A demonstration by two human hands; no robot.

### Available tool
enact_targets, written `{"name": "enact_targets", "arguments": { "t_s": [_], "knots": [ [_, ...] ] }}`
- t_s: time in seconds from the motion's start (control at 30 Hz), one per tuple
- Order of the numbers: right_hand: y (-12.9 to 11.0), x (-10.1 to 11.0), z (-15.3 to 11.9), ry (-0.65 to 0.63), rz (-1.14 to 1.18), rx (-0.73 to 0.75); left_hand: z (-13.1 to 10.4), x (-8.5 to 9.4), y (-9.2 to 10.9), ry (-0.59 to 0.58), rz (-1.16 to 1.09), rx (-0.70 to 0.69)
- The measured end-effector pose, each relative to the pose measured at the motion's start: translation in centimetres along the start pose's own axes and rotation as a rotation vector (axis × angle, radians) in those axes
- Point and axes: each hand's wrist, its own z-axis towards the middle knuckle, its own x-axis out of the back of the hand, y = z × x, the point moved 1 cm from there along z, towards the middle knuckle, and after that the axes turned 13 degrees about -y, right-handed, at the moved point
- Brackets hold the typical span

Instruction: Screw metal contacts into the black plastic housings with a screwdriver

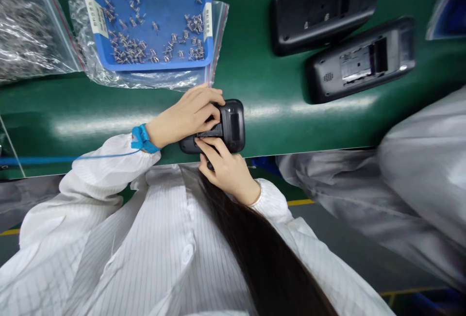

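A black handheld device casing [236,124] lies on the green bench mat near the front edge, with a dark rectangular window at its right end. My left hand [189,114], with a blue wrist strap [143,139], reaches over it from the left. Its fingers are bent and closed on the far side and middle of the casing. From the near side, my right hand [231,170] grips the casing, fingertips at the recess and thumb by the near edge. Any small part under the fingertips is hidden.
A blue tray [145,66] of small metal spring pieces stands on a clear plastic bag [145,81]. Another bag of metal pieces [29,29] lies left. Two black device casings [316,80] [291,24] lie at the right, near another person's grey-clad legs [411,175].
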Motion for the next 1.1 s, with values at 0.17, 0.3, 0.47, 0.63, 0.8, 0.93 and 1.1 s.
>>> {"name": "enact_targets", "arguments": {
  "t_s": [0.17, 0.3, 0.47, 0.63, 0.8, 0.93, 1.1],
  "knots": [
    [-0.1, 0.1, 0.0, 0.045, -0.001, 0.020, 0.2, -0.8, -0.2, 0.128, -0.173, 0.068],
    [-0.2, 0.2, 0.1, 0.061, 0.004, 0.032, 0.1, -1.1, -0.2, 0.218, -0.228, 0.054],
    [-0.5, 0.5, 0.1, 0.103, 0.015, 0.068, -0.2, -0.5, 0.6, 0.175, -0.250, 0.125],
    [-0.5, 0.4, 0.5, 0.120, 0.020, 0.093, -0.7, -0.2, 0.8, 0.165, -0.234, 0.113],
    [-0.3, 0.4, 0.8, 0.126, -0.003, 0.078, -0.6, -0.6, 0.3, 0.165, -0.234, 0.120],
    [-0.2, 0.4, 0.8, 0.118, -0.006, 0.074, -0.4, -0.4, 0.3, 0.209, -0.232, 0.101],
    [-0.2, 0.3, 0.9, 0.131, 0.004, 0.089, -0.2, 0.0, 0.2, 0.169, -0.163, 0.126]
  ]
}}
